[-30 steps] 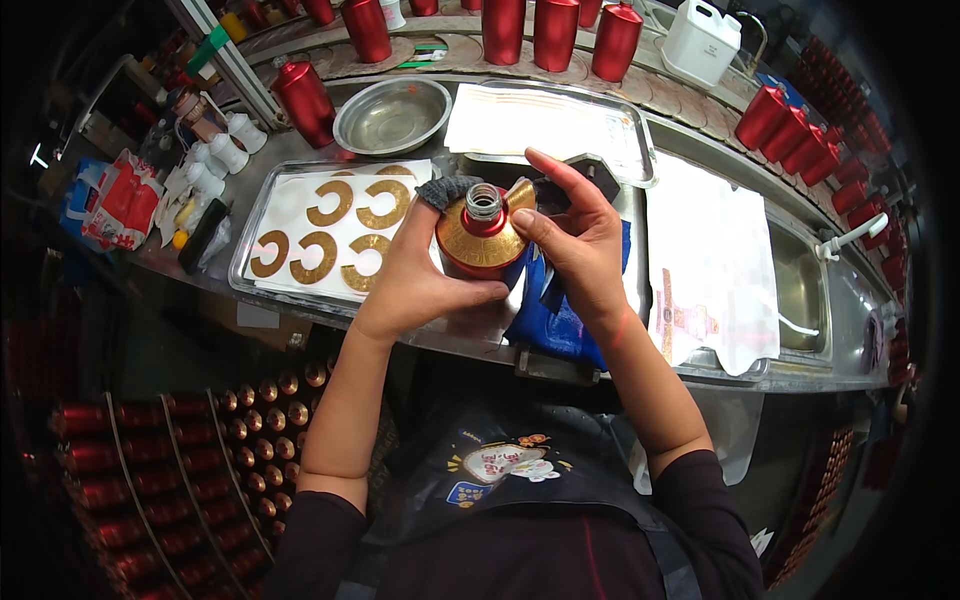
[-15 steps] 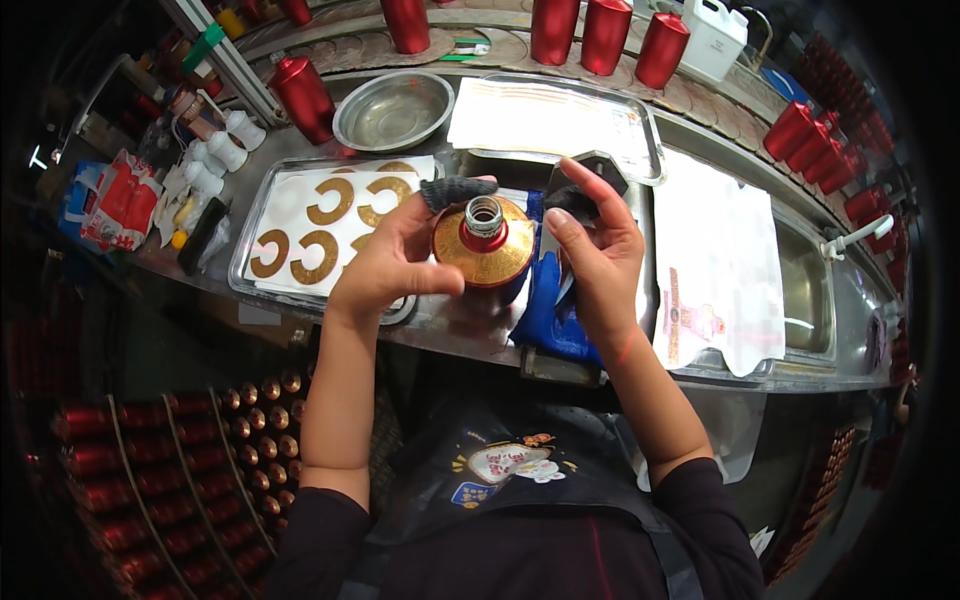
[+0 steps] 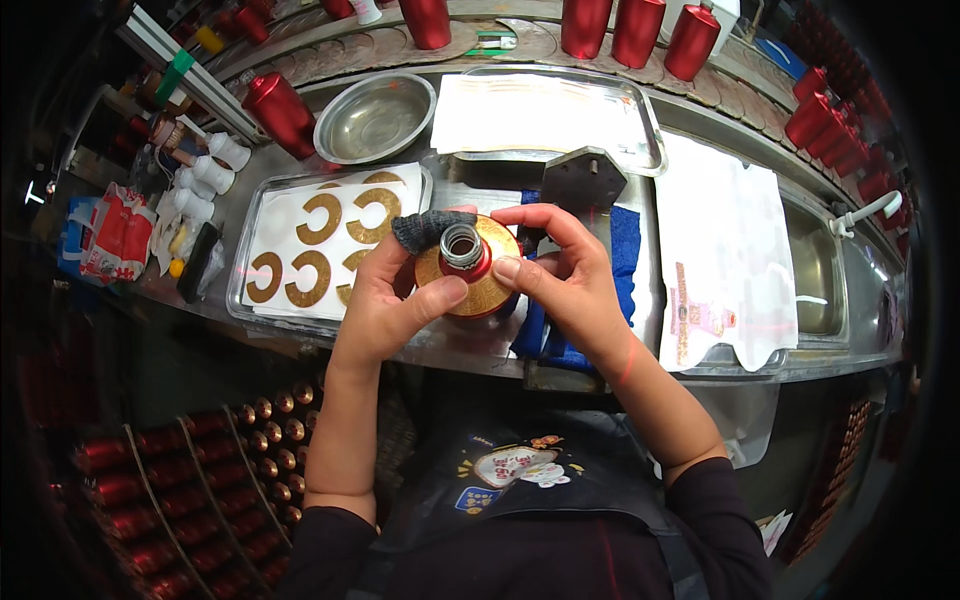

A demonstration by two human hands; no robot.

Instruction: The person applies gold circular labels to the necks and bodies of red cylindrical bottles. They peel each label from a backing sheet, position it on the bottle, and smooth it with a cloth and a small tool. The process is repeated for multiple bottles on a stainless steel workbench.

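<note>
Between my hands stands a red bottle [image 3: 490, 291], its open threaded neck facing up and a gold ring-shaped label around its shoulder. My left hand [image 3: 372, 305] wraps the left side, thumb on the gold surface; a dark knitted finger cover [image 3: 420, 231] is on one of its fingers. With thumb and fingers, my right hand [image 3: 580, 292] presses the label's right edge. The bottle's lower body is hidden. Left of it, a metal tray [image 3: 236, 283] holds white backing paper [image 3: 283, 222] with several gold C-shaped labels [image 3: 319, 218].
Right of the bottle are a blue cloth [image 3: 625, 262] and a dark metal fixture [image 3: 585, 180]. A steel bowl [image 3: 375, 118] and a red bottle [image 3: 280, 113] stand behind. White label sheets [image 3: 725, 240] lie beside the sink [image 3: 822, 285]. More red bottles [image 3: 638, 32] line the conveyor [image 3: 540, 40].
My right hand has moved left from beside the bottle and now touches its gold shoulder. The bottle has shifted slightly left and nearer. The dark fixture shows more fully.
</note>
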